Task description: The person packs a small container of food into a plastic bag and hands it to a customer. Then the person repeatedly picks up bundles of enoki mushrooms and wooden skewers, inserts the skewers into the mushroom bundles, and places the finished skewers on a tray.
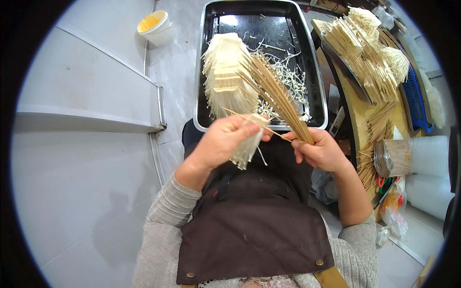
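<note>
Pinched in my left hand [230, 135] is a flat bunch of enoki mushrooms [246, 147], its thin stems and small caps hanging down. A single bamboo skewer [275, 133] runs through or along the top of that bunch; my fingers hide which. Its right end meets my right hand [318, 147], which also grips a thick bundle of bamboo skewers [284, 97] that fans up and left. Beyond my hands sits a black tray [321, 82] with a pale rim. Enoki pieces [225, 72] lie stacked in overlapping rows on its left side, and loose stems [288, 72] are scattered at right.
A white bucket [160, 34], yellow inside, stands on the floor at upper left. On the wooden table [360, 115] at right are skewered enoki [363, 54], loose skewers [378, 122], a wrapped skewer pack [392, 156], scissors [386, 183] and a blue basket [414, 97].
</note>
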A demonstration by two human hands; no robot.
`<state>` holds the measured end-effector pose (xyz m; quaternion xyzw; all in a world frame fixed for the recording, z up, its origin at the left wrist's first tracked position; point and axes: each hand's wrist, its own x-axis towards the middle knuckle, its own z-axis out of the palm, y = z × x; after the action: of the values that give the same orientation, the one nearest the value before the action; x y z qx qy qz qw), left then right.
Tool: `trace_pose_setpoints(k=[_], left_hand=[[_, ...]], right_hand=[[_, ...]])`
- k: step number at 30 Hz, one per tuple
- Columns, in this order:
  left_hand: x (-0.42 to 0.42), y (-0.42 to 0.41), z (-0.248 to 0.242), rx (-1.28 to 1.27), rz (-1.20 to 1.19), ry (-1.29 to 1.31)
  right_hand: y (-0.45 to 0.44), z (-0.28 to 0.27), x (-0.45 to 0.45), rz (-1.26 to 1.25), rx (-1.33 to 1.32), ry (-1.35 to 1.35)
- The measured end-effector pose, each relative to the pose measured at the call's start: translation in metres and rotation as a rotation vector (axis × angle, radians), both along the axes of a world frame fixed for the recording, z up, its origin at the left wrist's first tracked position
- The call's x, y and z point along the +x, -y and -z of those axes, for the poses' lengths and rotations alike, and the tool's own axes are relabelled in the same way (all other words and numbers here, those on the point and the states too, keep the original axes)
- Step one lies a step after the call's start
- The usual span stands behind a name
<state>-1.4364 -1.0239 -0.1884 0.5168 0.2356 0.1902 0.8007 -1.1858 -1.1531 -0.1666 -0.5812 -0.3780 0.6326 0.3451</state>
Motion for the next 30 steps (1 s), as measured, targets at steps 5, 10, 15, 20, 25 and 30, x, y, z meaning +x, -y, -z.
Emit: trace_pose_setpoints(k=[5, 10, 15, 20, 25, 30], left_hand=[[0.012, 0.003, 0.003, -0.021, 0.008, -0.035], [0.012, 0.000, 0.006, -0.084, 0.047, -0.112], [0.019, -0.003, 0.008, 0.030, 0.099, -0.116], [-0.010, -0.054, -0.001, 0.855, -0.316, -0.383], [-0.008, -0.122, 0.003, 1.180, -0.442, -0.498], [0.006, -0.161, 0.009, 1.163, -0.253, -0.556]], right_hand=[[-0.010, 0.004, -0.010, 0.036, 0.046, -0.031], [-0.011, 0.015, -0.015, 0.082, 0.030, -0.095], [-0.013, 0.021, -0.012, 0.116, 0.072, -0.138], [-0.004, 0.018, 0.015, 0.296, 0.112, -0.042], [0.003, 0.023, 0.033, 0.516, 0.228, 0.013], [0.008, 0.028, 0.037, 0.609, 0.223, -0.007]])
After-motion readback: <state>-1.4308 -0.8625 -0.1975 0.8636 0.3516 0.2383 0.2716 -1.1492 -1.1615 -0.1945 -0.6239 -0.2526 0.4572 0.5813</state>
